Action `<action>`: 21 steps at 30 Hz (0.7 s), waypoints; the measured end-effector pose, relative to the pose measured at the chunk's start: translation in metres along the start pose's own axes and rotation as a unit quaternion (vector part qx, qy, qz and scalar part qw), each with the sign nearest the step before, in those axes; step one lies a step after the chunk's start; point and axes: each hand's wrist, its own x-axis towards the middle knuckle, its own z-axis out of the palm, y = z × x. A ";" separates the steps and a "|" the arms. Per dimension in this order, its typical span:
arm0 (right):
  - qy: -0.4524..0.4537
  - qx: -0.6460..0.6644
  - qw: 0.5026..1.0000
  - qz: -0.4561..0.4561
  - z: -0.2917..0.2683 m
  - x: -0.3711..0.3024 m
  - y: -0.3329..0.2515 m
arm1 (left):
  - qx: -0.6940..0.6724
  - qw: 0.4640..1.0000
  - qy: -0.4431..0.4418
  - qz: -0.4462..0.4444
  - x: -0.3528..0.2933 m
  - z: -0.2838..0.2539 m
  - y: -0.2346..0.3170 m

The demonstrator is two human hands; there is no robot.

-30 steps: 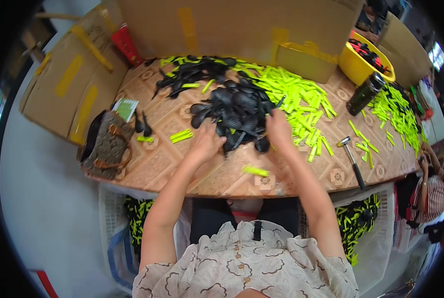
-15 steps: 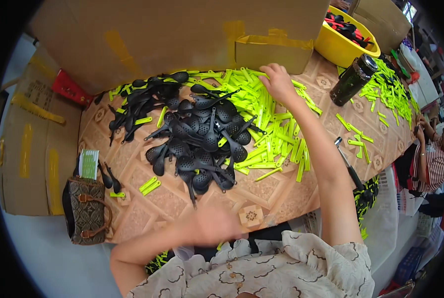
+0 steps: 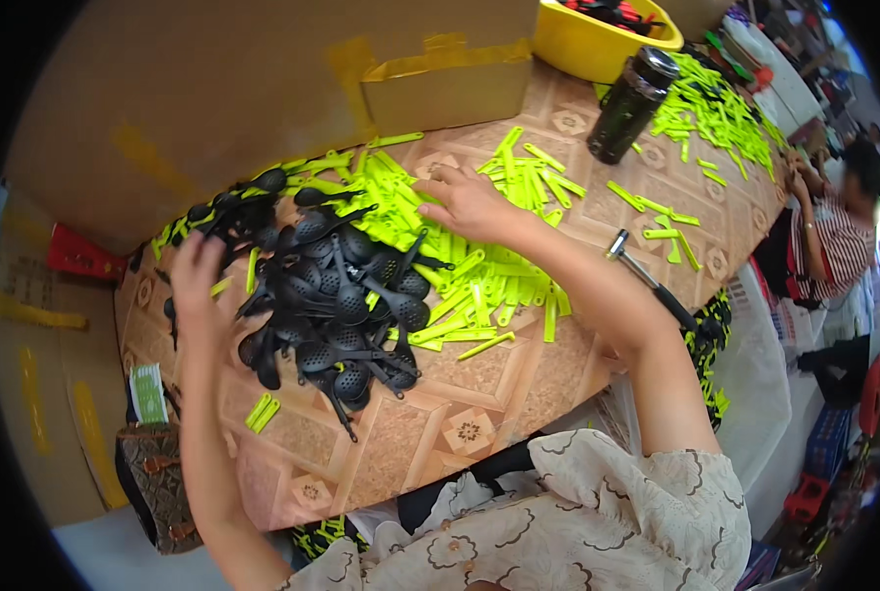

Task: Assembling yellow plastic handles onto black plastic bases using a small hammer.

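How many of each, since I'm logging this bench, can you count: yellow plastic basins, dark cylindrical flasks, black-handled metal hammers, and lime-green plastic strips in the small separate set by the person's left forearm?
Yellow plastic basin: 1
Dark cylindrical flask: 1
Black-handled metal hammer: 1
Lime-green plastic strips in that set: 2
Total: 5

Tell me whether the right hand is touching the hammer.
Apart. The head view shows green strips and bare tabletop between the right hand and the hammer.

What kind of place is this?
Probably a workshop: heaps of lime-green strips and black perforated spoons on the table, a hammer beside them, and another person farther right.
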 end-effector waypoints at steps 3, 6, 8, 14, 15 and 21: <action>0.093 0.073 0.993 0.013 -0.031 -0.004 0.014 | 0.098 0.980 -0.046 -0.168 0.005 0.042 -0.145; 0.179 -0.061 0.966 0.177 -0.052 -0.025 0.085 | 0.145 0.947 -0.142 -0.248 0.024 0.088 -0.181; 0.178 -0.101 0.946 0.250 -0.053 -0.031 0.099 | 0.040 0.952 -0.139 -0.271 0.022 0.111 -0.205; 0.173 -0.066 0.960 0.209 -0.010 -0.036 0.080 | 0.062 0.912 -0.264 -0.309 0.017 0.148 -0.138; 0.167 -0.034 0.968 0.185 -0.005 -0.033 0.065 | 0.064 0.926 -0.251 -0.275 0.008 0.139 -0.134; 0.128 0.119 0.973 0.153 -0.014 -0.043 0.013 | -0.017 0.937 -0.288 -0.194 -0.012 0.089 -0.068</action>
